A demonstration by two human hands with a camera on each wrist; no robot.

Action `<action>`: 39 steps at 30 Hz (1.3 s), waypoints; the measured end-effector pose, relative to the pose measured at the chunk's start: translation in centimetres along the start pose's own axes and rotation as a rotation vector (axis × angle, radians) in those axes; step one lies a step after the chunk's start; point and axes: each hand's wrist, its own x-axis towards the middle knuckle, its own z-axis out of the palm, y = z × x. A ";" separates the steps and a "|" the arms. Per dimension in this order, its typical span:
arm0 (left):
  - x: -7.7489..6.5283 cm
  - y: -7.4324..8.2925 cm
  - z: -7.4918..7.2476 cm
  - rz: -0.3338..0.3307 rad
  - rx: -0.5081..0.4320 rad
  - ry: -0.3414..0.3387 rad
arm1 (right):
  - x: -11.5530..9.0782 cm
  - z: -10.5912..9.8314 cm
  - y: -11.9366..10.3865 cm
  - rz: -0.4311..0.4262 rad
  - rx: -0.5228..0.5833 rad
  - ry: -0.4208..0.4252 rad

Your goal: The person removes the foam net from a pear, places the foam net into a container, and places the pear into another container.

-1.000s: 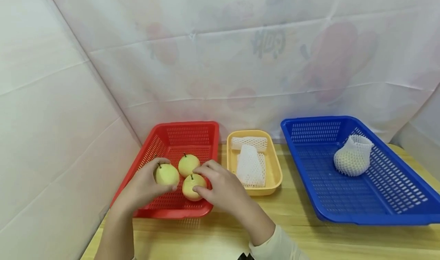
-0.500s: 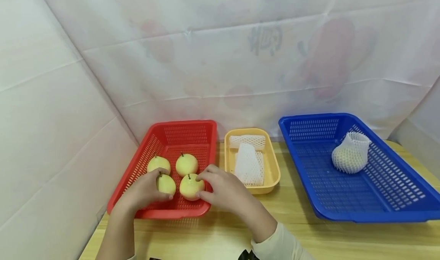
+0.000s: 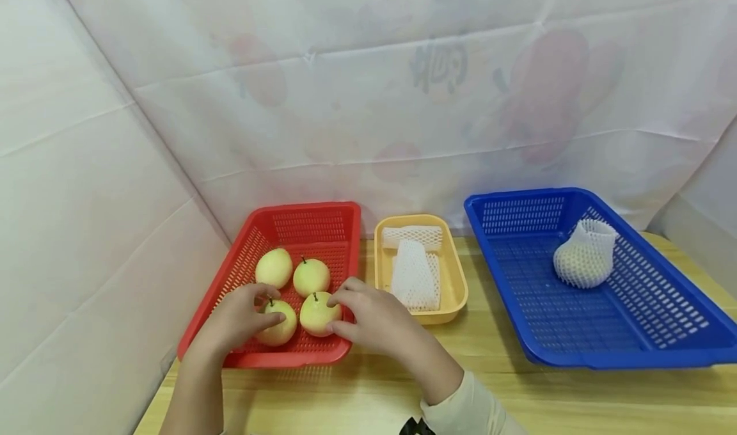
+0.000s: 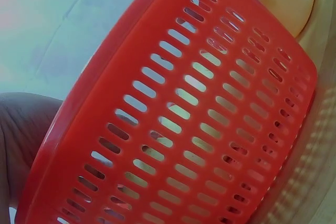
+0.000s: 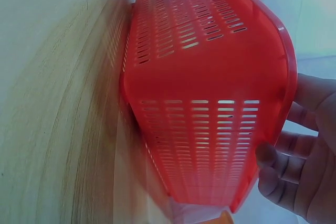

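Several yellow pears lie in a red basket (image 3: 288,358) on the left of the table. My left hand (image 3: 238,320) is over the front-left pear (image 3: 279,329), its thumb across that pear and its other fingers above it near the stem. My right hand (image 3: 374,313) reaches over the basket's right side and pinches the front-right pear (image 3: 318,316) between thumb and finger. Behind them are a back-left pear (image 3: 274,267) and a back-right pear (image 3: 311,277). The right wrist view shows the right hand (image 5: 310,156) at the basket rim; the basket wall (image 4: 157,98) mostly blocks the left wrist view.
A yellow tray (image 3: 457,288) with white foam net sleeves (image 3: 413,275) stands in the middle. On the right, a blue basket (image 3: 518,320) contains a pear in a foam net (image 3: 585,256). White cloth walls (image 3: 345,121) close off the back and left.
My left hand has lowered its pear to the front left of the red basket, its fingers now sitting higher on it. The back-left pear has rolled slightly. My right hand barely moved.
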 end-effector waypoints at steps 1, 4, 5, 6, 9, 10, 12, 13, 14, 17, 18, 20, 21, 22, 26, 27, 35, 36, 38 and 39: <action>0.0 0.0 -0.1 0.003 0.004 0.001 | 0.0 0.0 0.0 0.000 0.000 -0.001; -0.1 0.2 -0.3 0.012 0.015 -0.002 | 0.0 0.0 0.0 -0.002 0.000 -0.001; -0.1 0.1 -0.3 0.014 0.016 -0.004 | 0.0 0.0 0.0 -0.003 -0.002 0.000; -0.1 0.1 -0.3 0.008 0.015 -0.003 | 0.0 0.0 0.0 -0.004 -0.002 0.001; 0.1 0.0 -0.2 -0.012 0.015 0.003 | 0.0 -0.1 0.0 -0.007 -0.003 0.001; 0.1 0.0 -0.1 -0.014 0.015 0.006 | 0.0 -0.1 0.0 -0.007 -0.002 0.001; 0.3 -0.1 0.1 -0.023 0.013 0.020 | -0.1 -0.1 0.1 -0.009 -0.002 0.000; 0.4 -0.1 0.2 -0.020 0.015 0.030 | -0.1 -0.1 0.1 -0.012 -0.001 0.001; 0.5 -0.1 0.3 -0.016 0.016 0.040 | -0.1 -0.1 0.1 -0.014 0.000 0.001; 0.7 -0.1 0.6 0.004 0.008 0.076 | -0.2 -0.1 0.3 -0.024 0.005 0.002; 0.8 -0.1 0.7 0.012 0.006 0.090 | -0.2 -0.2 0.3 -0.028 0.007 0.000; 0.9 -0.1 0.9 0.035 0.008 0.117 | -0.3 -0.2 0.4 -0.035 0.009 -0.004; 0.9 -0.1 1.0 0.045 0.016 0.132 | -0.4 -0.2 0.5 -0.038 0.008 -0.007; 0.9 -0.1 1.1 0.049 0.026 0.147 | -0.4 -0.3 0.5 -0.039 0.007 -0.008; 1.0 -0.1 1.3 0.065 0.055 0.187 | -0.7 -0.7 0.7 -0.055 -0.002 -0.008; 1.0 -0.1 1.4 0.062 0.052 0.190 | -0.8 -0.9 0.8 -0.057 -0.006 -0.005; 1.0 -0.2 1.4 0.010 0.049 0.183 | -2.2 -3.1 2.2 -0.027 -0.030 0.061; 1.1 -0.1 1.4 0.006 0.055 0.181 | -2.5 -3.5 2.4 -0.018 -0.036 0.069; 1.1 -0.1 1.3 -0.007 0.064 0.171 | -3.1 -4.1 2.8 0.000 -0.047 0.087; 1.2 -0.1 1.3 -0.015 0.067 0.164 | -3.4 -4.4 3.1 0.009 -0.049 0.096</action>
